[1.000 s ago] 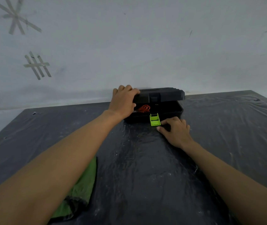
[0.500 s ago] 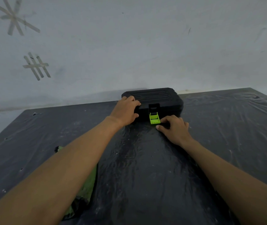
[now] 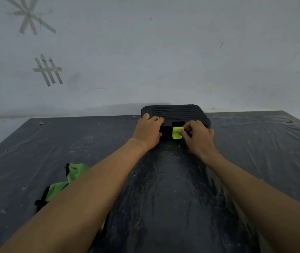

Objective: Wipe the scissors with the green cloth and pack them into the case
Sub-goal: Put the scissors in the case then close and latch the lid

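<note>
A black ribbed case (image 3: 174, 112) lies with its lid down at the far edge of the table, against the wall. My left hand (image 3: 148, 132) presses on its front left corner. My right hand (image 3: 197, 136) pinches the bright green latch (image 3: 176, 133) at the middle of the case's front. The scissors are hidden inside the case. The green cloth (image 3: 68, 181) lies crumpled at the near left, partly under my left forearm.
The table (image 3: 255, 161) is covered with wrinkled black plastic sheeting. A pale wall with tape marks (image 3: 47, 70) rises right behind the case. The table's left edge slants away at the left.
The lid went from raised, with the orange scissors showing inside, to fully down. My right hand rose from the table onto the green latch, and my left hand slid to the case's front corner.
</note>
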Tool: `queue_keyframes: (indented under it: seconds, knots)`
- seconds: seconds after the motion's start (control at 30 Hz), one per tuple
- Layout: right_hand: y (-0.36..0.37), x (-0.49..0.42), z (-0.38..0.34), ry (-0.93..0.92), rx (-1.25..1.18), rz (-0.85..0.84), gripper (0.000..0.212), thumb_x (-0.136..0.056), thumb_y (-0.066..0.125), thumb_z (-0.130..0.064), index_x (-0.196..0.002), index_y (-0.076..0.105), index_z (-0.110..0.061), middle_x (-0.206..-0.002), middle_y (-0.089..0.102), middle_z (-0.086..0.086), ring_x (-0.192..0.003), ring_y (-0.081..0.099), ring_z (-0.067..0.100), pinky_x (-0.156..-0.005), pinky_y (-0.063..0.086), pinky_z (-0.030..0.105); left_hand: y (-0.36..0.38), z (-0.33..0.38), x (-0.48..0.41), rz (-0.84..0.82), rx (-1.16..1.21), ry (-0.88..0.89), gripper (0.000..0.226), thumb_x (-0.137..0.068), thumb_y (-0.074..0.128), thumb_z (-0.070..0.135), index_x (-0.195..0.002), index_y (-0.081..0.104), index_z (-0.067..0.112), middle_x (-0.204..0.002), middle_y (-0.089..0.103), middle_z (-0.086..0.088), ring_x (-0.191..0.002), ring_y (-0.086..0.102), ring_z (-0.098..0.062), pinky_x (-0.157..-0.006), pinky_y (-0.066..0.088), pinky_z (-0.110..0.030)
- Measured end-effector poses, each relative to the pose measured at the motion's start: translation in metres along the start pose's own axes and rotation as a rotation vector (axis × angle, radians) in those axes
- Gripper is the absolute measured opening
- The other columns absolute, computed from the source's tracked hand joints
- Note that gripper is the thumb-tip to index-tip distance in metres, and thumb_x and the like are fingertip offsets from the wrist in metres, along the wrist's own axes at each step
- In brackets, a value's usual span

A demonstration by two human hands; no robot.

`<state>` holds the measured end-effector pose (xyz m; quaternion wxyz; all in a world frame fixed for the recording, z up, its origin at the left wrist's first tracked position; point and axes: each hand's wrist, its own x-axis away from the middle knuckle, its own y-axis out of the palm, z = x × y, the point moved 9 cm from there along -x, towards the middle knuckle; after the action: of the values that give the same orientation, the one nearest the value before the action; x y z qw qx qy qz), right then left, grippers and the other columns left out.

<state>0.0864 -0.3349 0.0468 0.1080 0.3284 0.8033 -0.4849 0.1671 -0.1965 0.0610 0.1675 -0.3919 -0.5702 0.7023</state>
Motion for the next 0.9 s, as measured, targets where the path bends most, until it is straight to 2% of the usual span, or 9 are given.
queue_keyframes:
  seconds: [0.2, 0.43, 0.53, 0.67, 0.9]
  knots:
    - [-0.002, -0.001, -0.012, -0.155, 0.267, 0.055, 0.019, -0.09, 0.058, -0.038, -0.094, 0.059, -0.019, -0.096, 0.057, 0.0, -0.088, 0.052, 0.021, -0.076, 0.023, 0.032, 0.003, 0.003, 0.0, -0.001, -0.053, 0.034, 0.057, -0.089, 0.059, 0.029, -0.142, 0.037, 0.021, -0.136, 0.049, -0.005, -0.118, 0.039, -0.032, -0.096, 0.037, -0.041]
    - [0.001, -0.004, -0.022, -0.244, 0.525, 0.107, 0.027, -0.09, 0.056, -0.04, -0.087, 0.057, -0.013, -0.088, 0.056, 0.008, -0.078, 0.051, 0.028, -0.073, 0.033, 0.039, 0.005, 0.004, 0.001, 0.014, -0.064, 0.018, 0.058, -0.09, 0.057, 0.032, -0.143, 0.036, 0.022, -0.136, 0.047, -0.006, -0.119, 0.038, -0.033, -0.095, 0.035, -0.039]
    - [0.0, -0.008, -0.02, -0.236, 0.545, 0.114, 0.03, -0.089, 0.059, -0.04, -0.081, 0.057, -0.011, -0.086, 0.056, 0.009, -0.077, 0.053, 0.03, -0.071, 0.036, 0.04, 0.005, 0.005, 0.0, 0.016, -0.05, 0.01, 0.057, -0.09, 0.057, 0.032, -0.142, 0.037, 0.021, -0.137, 0.048, -0.006, -0.119, 0.038, -0.033, -0.096, 0.035, -0.04]
    - [0.001, -0.012, -0.017, -0.23, 0.56, 0.138, 0.025, -0.091, 0.057, -0.035, -0.086, 0.055, -0.011, -0.087, 0.054, 0.01, -0.074, 0.051, 0.03, -0.069, 0.035, 0.04, 0.005, 0.003, 0.0, 0.023, -0.053, 0.002, 0.053, -0.09, 0.056, 0.034, -0.14, 0.04, 0.022, -0.135, 0.048, -0.006, -0.119, 0.038, -0.033, -0.095, 0.034, -0.04]
    - [-0.002, -0.014, -0.008, -0.189, 0.424, 0.145, 0.023, -0.089, 0.058, -0.038, -0.089, 0.054, -0.015, -0.097, 0.051, 0.006, -0.089, 0.048, 0.026, -0.075, 0.033, 0.038, 0.003, 0.007, -0.003, 0.055, -0.032, -0.056, 0.048, -0.09, 0.052, 0.049, -0.128, 0.046, 0.022, -0.127, 0.051, -0.006, -0.117, 0.039, -0.032, -0.094, 0.033, -0.043]
